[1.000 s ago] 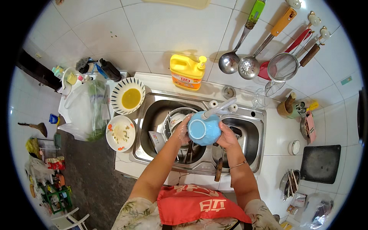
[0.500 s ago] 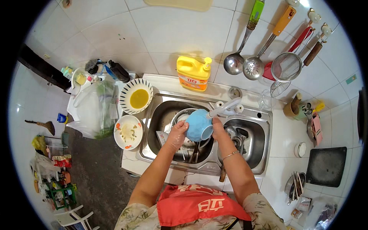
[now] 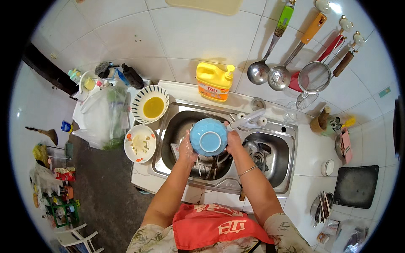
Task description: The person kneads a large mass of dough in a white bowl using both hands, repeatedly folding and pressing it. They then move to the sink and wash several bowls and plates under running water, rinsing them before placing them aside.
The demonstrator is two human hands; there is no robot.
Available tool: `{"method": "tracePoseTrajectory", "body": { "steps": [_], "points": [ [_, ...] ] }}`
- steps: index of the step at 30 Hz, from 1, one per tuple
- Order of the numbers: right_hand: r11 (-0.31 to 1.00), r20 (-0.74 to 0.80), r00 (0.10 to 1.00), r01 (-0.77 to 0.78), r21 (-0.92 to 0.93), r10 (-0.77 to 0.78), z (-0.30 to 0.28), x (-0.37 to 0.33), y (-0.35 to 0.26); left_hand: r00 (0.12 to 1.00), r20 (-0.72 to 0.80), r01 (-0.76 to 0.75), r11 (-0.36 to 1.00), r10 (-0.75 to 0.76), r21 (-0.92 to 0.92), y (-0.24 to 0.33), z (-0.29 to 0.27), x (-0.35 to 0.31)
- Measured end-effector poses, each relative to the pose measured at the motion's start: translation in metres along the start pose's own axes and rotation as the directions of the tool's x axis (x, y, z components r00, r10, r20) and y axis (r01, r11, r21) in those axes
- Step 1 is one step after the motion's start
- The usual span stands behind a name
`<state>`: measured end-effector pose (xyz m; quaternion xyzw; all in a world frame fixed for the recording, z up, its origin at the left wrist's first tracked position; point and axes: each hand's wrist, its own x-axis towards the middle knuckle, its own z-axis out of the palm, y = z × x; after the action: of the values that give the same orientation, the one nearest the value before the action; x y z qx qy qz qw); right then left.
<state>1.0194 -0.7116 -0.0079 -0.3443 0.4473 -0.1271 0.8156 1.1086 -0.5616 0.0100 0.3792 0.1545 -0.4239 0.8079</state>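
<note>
A light blue faceted bowl [image 3: 208, 137] is held bottom up over the left basin [image 3: 173, 126] of the steel double sink, its round foot ring facing me. My left hand [image 3: 186, 148], with pale wet-looking patches on it, grips the bowl's left side. My right hand [image 3: 232, 140] holds the right side, close by the white faucet spout [image 3: 249, 119]; its fingers are partly hidden behind the bowl. Beneath the bowl, the basin contains chopsticks or utensil handles and part of a metal vessel, mostly covered from view.
Left of the sink stand a striped bowl [image 3: 139, 95] of yellow liquid and a plate [image 3: 143, 157] with food scraps. A yellow detergent jug [image 3: 214, 82] stands behind. Dark items lie in the right basin [image 3: 280, 158]. Ladles [image 3: 258, 72] and a strainer [image 3: 314, 78] hang on the wall.
The blue bowl has tilted so its underside faces me and has shifted slightly left. My left hand has moved lower along its side; my right hand has shifted slightly left.
</note>
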Motion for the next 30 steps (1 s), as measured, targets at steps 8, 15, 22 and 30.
{"method": "tracePoseTrajectory", "body": {
  "steps": [8,15,22,30],
  "points": [
    [0.547,0.138,0.784,0.536,-0.644,-0.606,0.014,-0.022,-0.010,0.884,0.145,-0.363,0.455,0.444,0.813,-0.015,0.010,0.021],
    [0.991,0.269,0.962,0.069,-0.111,-0.037,-0.048,-0.026,-0.028,0.999,-0.019,0.034,0.926,-0.029,0.376,-0.023,0.019,0.022],
    [0.978,0.061,0.997,-0.064,0.199,0.053,-0.076,-0.020,-0.002,0.989,0.137,-0.037,0.827,-0.048,0.561,-0.058,0.019,0.040],
    [0.909,-0.090,0.994,0.098,0.404,-0.067,-0.074,-0.040,0.018,0.947,-0.249,0.252,0.950,-0.203,0.184,-0.088,0.024,0.041]
  ]
}}
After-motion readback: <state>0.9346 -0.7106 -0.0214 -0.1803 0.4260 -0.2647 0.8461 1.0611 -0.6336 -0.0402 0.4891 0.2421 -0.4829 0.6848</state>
